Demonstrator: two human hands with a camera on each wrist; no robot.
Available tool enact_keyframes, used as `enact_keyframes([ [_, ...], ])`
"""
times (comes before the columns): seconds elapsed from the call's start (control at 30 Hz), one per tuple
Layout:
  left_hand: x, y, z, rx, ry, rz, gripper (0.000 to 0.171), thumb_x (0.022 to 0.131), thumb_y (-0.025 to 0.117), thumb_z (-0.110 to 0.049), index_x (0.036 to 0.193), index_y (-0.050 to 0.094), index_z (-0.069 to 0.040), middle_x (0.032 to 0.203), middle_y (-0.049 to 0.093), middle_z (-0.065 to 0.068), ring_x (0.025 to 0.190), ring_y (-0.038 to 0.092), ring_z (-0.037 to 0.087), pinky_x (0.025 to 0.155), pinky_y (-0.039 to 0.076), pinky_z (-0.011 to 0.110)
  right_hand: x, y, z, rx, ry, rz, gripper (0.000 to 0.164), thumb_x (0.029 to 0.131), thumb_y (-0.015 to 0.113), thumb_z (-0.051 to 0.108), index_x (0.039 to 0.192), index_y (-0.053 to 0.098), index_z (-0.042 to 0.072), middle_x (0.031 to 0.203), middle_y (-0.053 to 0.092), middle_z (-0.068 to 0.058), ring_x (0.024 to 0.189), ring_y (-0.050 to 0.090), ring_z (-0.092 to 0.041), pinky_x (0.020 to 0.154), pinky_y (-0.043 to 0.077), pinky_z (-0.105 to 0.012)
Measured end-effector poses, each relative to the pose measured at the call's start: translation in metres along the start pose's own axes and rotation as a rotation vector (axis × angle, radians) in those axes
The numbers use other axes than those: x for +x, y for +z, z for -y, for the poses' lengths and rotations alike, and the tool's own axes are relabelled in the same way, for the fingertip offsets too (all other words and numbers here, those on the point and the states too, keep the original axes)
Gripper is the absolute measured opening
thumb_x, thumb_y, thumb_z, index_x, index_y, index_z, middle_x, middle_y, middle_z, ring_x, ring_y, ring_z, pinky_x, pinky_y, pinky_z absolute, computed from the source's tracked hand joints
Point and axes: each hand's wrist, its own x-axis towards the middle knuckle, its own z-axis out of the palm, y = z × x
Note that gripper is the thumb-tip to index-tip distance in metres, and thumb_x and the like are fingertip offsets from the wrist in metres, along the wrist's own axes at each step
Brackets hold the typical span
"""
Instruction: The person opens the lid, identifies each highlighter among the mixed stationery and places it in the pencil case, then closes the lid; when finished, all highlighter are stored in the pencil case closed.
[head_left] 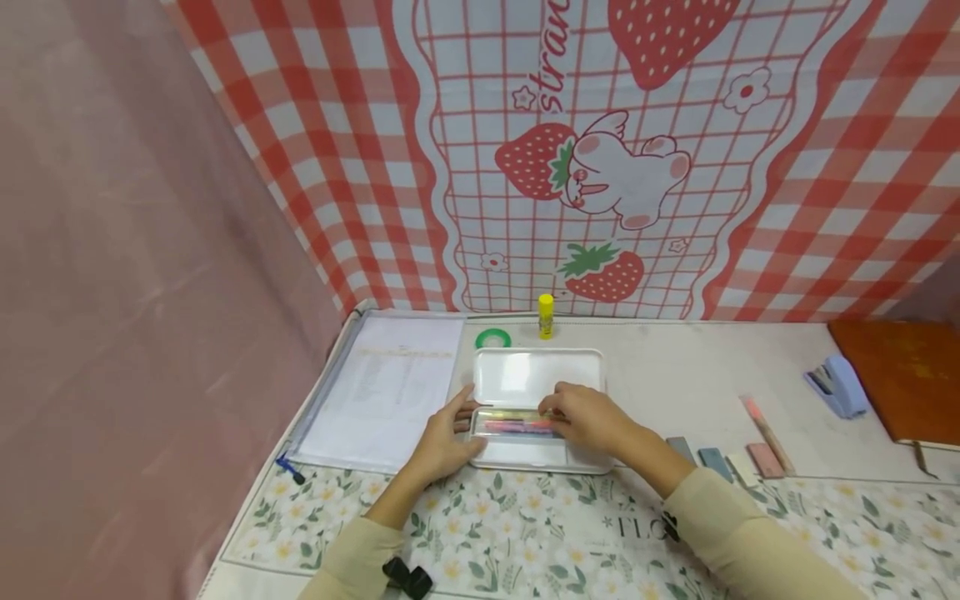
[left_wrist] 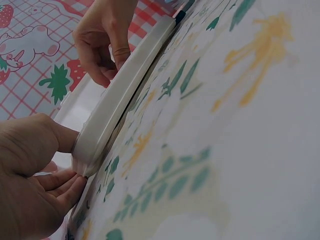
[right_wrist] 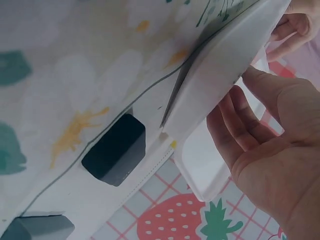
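Observation:
An open white pencil case (head_left: 525, 454) lies on the desk, its lid (head_left: 538, 377) tipped back. Several slim coloured pens (head_left: 513, 425) lie side by side in its rear section. My left hand (head_left: 442, 442) grips the case's left end; in the left wrist view its thumb is at the rim and its fingers (left_wrist: 70, 187) are against the lower edge. Reaching in from the right, my right hand (head_left: 588, 417) has bent fingers over the right ends of the pens. The case wall hides its fingertips in the right wrist view, so I cannot tell whether they pinch a pen.
Left of the case lies a clear folder of papers (head_left: 397, 383). Behind stand a green tape roll (head_left: 481, 339) and a yellow glue stick (head_left: 546, 317). To the right are several erasers (head_left: 765, 460), a pinkish pen-like stick (head_left: 767, 429), a blue stapler (head_left: 843, 387) and a brown notebook (head_left: 907, 375).

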Motion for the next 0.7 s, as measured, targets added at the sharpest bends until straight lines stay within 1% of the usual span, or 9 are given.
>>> enact_keyframes([
  [0.13,0.000,-0.001,0.000,0.002,-0.008,-0.001,0.086,0.077,0.072,-0.006,0.149,0.025,-0.011,0.129,0.054,0.011,0.114,0.056,0.031,0.098,0.049,0.041,0.000,-0.003,0.000,-0.010,-0.003,0.012,0.019,0.083,0.071,0.019,0.101,0.071,0.013,0.080,0.056,0.005,0.063,0.045,-0.004,0.052,0.041,-0.017],
  [0.27,-0.001,0.001,-0.001,-0.005,-0.014,0.003,0.086,0.077,0.072,-0.007,0.149,0.025,-0.011,0.129,0.053,0.011,0.114,0.056,0.032,0.098,0.049,0.041,-0.003,-0.012,0.000,-0.010,0.008,0.013,0.025,0.082,0.072,0.022,0.105,0.070,0.012,0.085,0.059,0.002,0.068,0.051,-0.007,0.055,0.046,-0.019],
  [0.4,-0.002,0.002,-0.001,-0.005,-0.006,0.005,0.086,0.078,0.072,-0.007,0.149,0.025,-0.009,0.129,0.054,0.012,0.114,0.056,0.032,0.098,0.049,0.042,-0.009,-0.027,-0.003,-0.015,0.023,-0.008,0.030,0.082,0.072,0.025,0.108,0.069,0.010,0.090,0.062,-0.002,0.078,0.059,-0.015,0.060,0.050,-0.025],
  [0.47,-0.002,0.001,-0.001,-0.001,-0.004,0.000,0.086,0.078,0.072,-0.007,0.149,0.025,-0.009,0.128,0.054,0.012,0.114,0.056,0.032,0.098,0.049,0.042,-0.014,-0.038,-0.007,-0.031,0.025,-0.038,0.031,0.082,0.073,0.025,0.108,0.068,0.010,0.091,0.063,-0.003,0.081,0.061,-0.018,0.062,0.051,-0.028],
  [0.6,-0.003,0.000,-0.002,0.001,0.011,-0.007,0.085,0.078,0.071,-0.006,0.149,0.025,-0.007,0.128,0.054,0.012,0.114,0.056,0.033,0.098,0.049,0.042,-0.030,-0.061,-0.025,-0.094,0.052,-0.128,0.032,0.081,0.074,0.025,0.107,0.068,0.008,0.090,0.064,-0.004,0.082,0.062,-0.021,0.064,0.054,-0.034],
  [0.7,-0.004,0.000,-0.002,0.008,0.018,0.000,0.084,0.079,0.070,-0.006,0.149,0.024,-0.008,0.128,0.053,0.013,0.114,0.056,0.034,0.097,0.049,0.043,-0.049,-0.079,-0.049,-0.136,0.114,-0.183,0.033,0.080,0.074,0.025,0.107,0.068,0.007,0.090,0.064,-0.005,0.081,0.062,-0.022,0.064,0.054,-0.038],
])
